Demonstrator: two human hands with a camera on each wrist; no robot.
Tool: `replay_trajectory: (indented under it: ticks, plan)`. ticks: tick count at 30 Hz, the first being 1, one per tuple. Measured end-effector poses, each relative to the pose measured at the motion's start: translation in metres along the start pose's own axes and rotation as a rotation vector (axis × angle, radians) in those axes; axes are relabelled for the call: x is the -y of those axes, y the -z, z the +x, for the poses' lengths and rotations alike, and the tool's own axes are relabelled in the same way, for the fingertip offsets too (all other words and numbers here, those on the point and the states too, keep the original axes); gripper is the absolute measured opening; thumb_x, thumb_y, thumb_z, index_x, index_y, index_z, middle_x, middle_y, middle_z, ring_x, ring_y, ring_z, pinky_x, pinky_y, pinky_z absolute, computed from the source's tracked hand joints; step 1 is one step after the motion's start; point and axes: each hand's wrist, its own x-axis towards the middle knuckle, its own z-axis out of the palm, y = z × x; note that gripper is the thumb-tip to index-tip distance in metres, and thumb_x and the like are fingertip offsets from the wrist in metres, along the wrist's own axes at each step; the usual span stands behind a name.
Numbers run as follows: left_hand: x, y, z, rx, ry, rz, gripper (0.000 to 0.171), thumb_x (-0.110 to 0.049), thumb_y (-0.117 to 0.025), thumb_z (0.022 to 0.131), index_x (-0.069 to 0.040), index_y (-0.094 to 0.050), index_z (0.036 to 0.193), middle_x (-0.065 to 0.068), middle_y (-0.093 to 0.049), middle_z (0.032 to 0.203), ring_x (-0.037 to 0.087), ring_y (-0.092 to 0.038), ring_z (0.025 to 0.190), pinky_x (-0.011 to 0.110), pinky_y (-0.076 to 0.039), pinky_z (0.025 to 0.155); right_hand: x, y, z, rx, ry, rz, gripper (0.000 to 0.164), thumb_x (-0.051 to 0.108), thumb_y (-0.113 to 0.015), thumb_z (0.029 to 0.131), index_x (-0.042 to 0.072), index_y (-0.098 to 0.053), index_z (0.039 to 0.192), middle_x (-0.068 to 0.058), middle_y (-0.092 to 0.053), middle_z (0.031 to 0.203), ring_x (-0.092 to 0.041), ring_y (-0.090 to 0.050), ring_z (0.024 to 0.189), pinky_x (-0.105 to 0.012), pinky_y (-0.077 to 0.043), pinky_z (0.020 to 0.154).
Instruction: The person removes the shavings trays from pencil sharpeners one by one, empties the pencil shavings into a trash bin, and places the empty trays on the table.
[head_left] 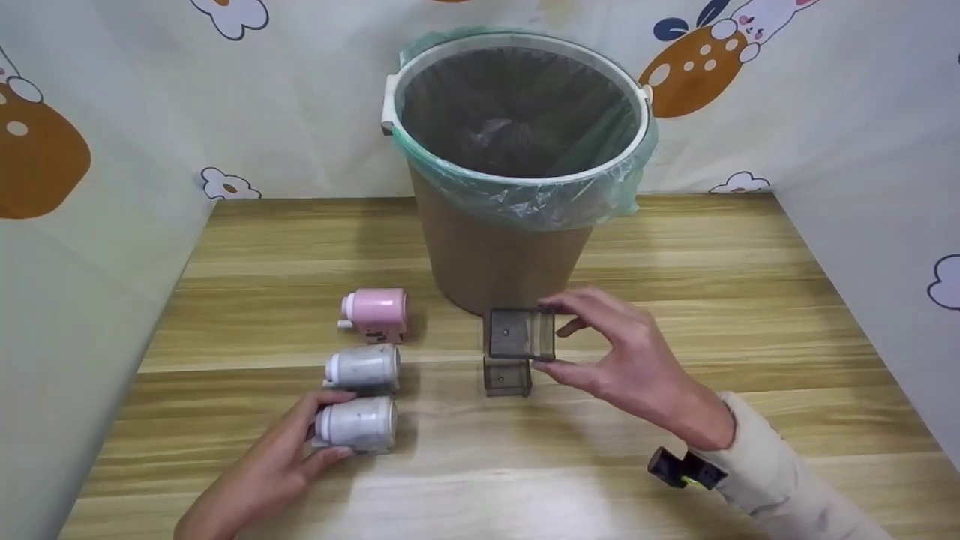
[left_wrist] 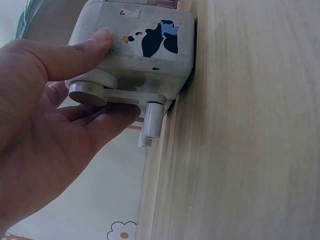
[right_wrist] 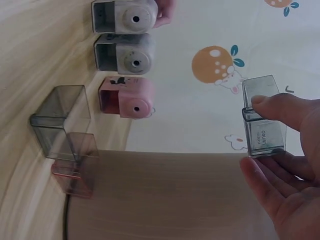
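My left hand (head_left: 274, 457) grips the nearest of three crank pencil sharpeners, a greyish-white one (head_left: 364, 425), by its crank end. In the left wrist view its crank handle (left_wrist: 152, 120) and a dark cartoon print show, with the thumb on its side. A second greyish-white sharpener (head_left: 366, 367) and a pink sharpener (head_left: 379, 307) stand behind it in a row. With thumb and fingers, my right hand (head_left: 637, 360) pinches a clear grey shavings drawer (head_left: 514, 331) above the table. Below it sits another grey drawer (head_left: 507, 379). A pinkish drawer (right_wrist: 77, 175) shows beside that one in the right wrist view.
A tall brown bin (head_left: 510, 262) with a white rim and green plastic liner stands at the back of the wooden table (head_left: 712, 285). Patterned cloth walls (head_left: 300, 112) enclose the back and both sides. Hollow drawer slots show in all three sharpeners in the right wrist view.
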Motion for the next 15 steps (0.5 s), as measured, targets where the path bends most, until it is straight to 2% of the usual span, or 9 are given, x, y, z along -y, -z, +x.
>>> replay_trajectory:
  ticks: [5,9,15]
  plan:
    - [0.001,0.000,0.000,-0.008,-0.006,0.022,0.052,-0.018,-0.078,0.084,-0.018,-0.053,0.130,-0.002,-0.066,0.121,0.002,-0.058,0.108,0.022,-0.052,0.094,-0.001,-0.006,-0.007,0.009,0.011,-0.012,0.061,0.002,-0.091,0.065,0.002,-0.067,0.121,-0.009,-0.071,0.112,-0.020,-0.069,0.092,-0.017,-0.060,0.079]
    - [0.000,0.001,0.001,0.006,0.018,0.019,0.051,-0.020,-0.078,0.085,-0.018,-0.053,0.130,-0.003,-0.065,0.121,0.003,-0.058,0.109,0.023,-0.052,0.096,-0.002,-0.011,-0.012,0.017,0.003,-0.019,0.063,0.003,-0.092,0.064,0.005,-0.067,0.122,-0.008,-0.071,0.112,-0.018,-0.068,0.091,-0.016,-0.059,0.077]
    - [-0.002,0.004,0.001,0.025,0.034,0.003,0.050,-0.021,-0.077,0.086,-0.018,-0.053,0.129,-0.003,-0.064,0.122,0.002,-0.058,0.111,0.021,-0.051,0.097,-0.005,-0.019,-0.022,0.041,-0.024,0.034,0.062,0.000,-0.090,0.064,0.002,-0.066,0.121,-0.009,-0.070,0.111,-0.019,-0.068,0.086,-0.016,-0.060,0.071]
